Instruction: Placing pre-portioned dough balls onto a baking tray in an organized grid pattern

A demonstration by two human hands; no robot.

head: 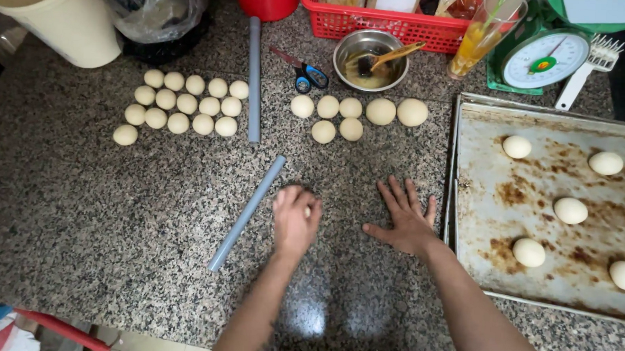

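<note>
My left hand [294, 220] is cupped over a small piece of pale dough [307, 211] on the speckled granite counter [117, 203]; only a sliver of dough shows between the fingers. My right hand [404, 220] lies flat on the counter, fingers spread, holding nothing, just left of the baking tray [480, 133]. A grey rolling tube [246, 212] lies diagonally beside my left hand. Several dough balls [351, 118] sit in a group beyond my hands. More dough balls [183, 109] are arranged in rows at the far left.
Several shaped dough balls [569, 210] rest on the stained tray. A second grey tube [254, 76], scissors [304, 71], a steel bowl with a brush [370, 60], a red basket [380, 22], a kitchen scale [544, 60] and a cream bucket [62, 18] line the back.
</note>
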